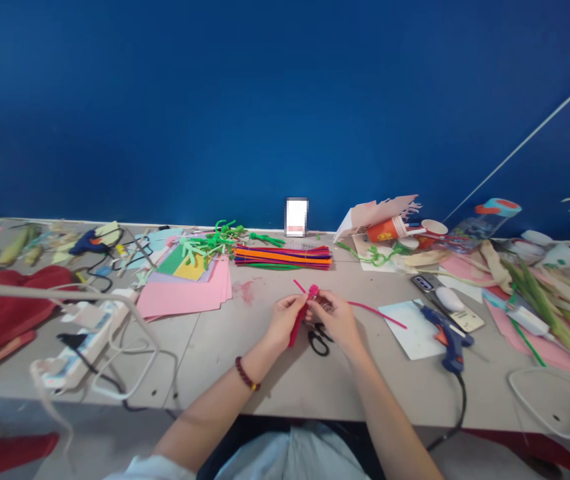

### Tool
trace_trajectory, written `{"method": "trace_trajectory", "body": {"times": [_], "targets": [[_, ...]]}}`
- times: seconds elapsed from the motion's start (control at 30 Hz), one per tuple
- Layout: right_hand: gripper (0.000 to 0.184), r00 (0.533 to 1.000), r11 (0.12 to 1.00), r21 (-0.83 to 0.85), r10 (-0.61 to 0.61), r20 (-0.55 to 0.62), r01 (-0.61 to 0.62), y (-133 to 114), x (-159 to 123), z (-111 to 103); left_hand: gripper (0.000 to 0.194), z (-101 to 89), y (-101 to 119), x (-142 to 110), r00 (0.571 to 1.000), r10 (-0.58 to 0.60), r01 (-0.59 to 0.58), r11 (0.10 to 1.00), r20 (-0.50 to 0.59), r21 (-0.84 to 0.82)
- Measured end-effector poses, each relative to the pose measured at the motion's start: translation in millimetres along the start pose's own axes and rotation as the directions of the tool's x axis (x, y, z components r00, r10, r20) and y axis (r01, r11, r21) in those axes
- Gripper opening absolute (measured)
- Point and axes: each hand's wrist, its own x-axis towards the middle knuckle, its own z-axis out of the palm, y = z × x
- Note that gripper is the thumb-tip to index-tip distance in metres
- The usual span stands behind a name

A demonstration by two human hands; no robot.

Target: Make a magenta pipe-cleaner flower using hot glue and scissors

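Observation:
My left hand (286,319) is closed on a bunch of red-pink pipe cleaners (295,328), which hang down below the fingers. At the top of the bunch is a small curled bright-pink head (313,291). Fingers of my right hand (333,319) pinch just under that head, close against the left hand. A long pink pipe cleaner (379,313) runs out to the right from the right hand, and a short end sticks up at the left. Black-handled scissors (319,343) lie on the table under the right hand, their blades hidden.
A bundle of colored pipe cleaners (283,257) lies ahead, before a lit phone screen (297,217). Pink paper sheets (185,293) and green twisted pipe cleaners (215,241) are left. Rightward lie a blue glue gun (447,340) and a paper cup (387,230). A power strip (89,340) stands left.

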Motion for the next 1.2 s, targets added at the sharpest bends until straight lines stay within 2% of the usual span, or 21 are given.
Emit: {"method": "trace_trajectory", "body": {"times": [0.1, 0.2, 0.3, 0.43, 0.53, 0.67, 0.77, 0.87, 0.97, 1.07, 1.2], "targets": [[0.028, 1.0, 1.0, 0.018, 0.012, -0.008, -0.012, 1, 0, 0, 0.031, 0.3, 1, 0, 1.0, -0.014, 0.013, 1.0, -0.014, -0.026], [0.04, 0.998, 0.996, 0.068, 0.057, -0.021, -0.056, 0, -1, 1, 0.031, 0.1, 2, 0, 0.999, -0.028, 0.027, 0.998, -0.024, -0.053], [0.045, 0.999, 0.998, 0.067, 0.017, -0.036, -0.014, -4, -1, 1, 0.031, -0.4, 2, 1, 0.999, -0.033, 0.03, 0.997, -0.03, -0.076], [0.032, 0.992, 0.994, 0.065, -0.078, -0.1, 0.085, -9, 0, -2, 0.027, 0.6, 3, 2, 0.996, -0.061, 0.054, 0.994, -0.069, -0.092], [0.015, 0.981, 0.981, 0.152, -0.097, -0.169, 0.123, -8, 1, -4, 0.019, 2.2, 4, 2, 0.99, -0.103, 0.093, 0.99, -0.096, -0.105], [0.016, 0.975, 0.94, 0.34, 0.059, -0.215, 0.018, -3, 1, -6, 0.01, 2.8, 5, 1, 0.99, -0.112, 0.099, 0.985, -0.082, -0.144], [0.017, 0.958, 0.87, 0.493, 0.16, -0.237, -0.023, -1, 1, -7, 0.011, 2.2, 5, 2, 0.987, -0.146, 0.129, 0.97, -0.066, -0.204], [0.018, 0.953, 0.792, 0.61, 0.196, -0.232, -0.015, -1, 2, -10, 0.012, 1.5, 4, 3, 0.983, -0.166, 0.144, 0.958, -0.074, -0.246], [0.019, 0.959, 0.746, 0.666, 0.197, -0.205, -0.011, -3, 3, -11, 0.015, 1.0, 4, 5, 0.986, -0.13, 0.107, 0.973, -0.101, -0.203], [0.021, 0.964, 0.756, 0.654, 0.169, -0.205, 0.007, -4, 3, -11, 0.024, 0.3, 3, 6, 0.988, -0.103, 0.086, 0.986, -0.117, -0.144], [0.034, 0.952, 0.836, 0.548, 0.147, -0.268, 0.026, -2, 2, -10, 0.026, -0.7, 2, 6, 0.986, -0.092, 0.072, 0.987, -0.14, -0.141]]}}
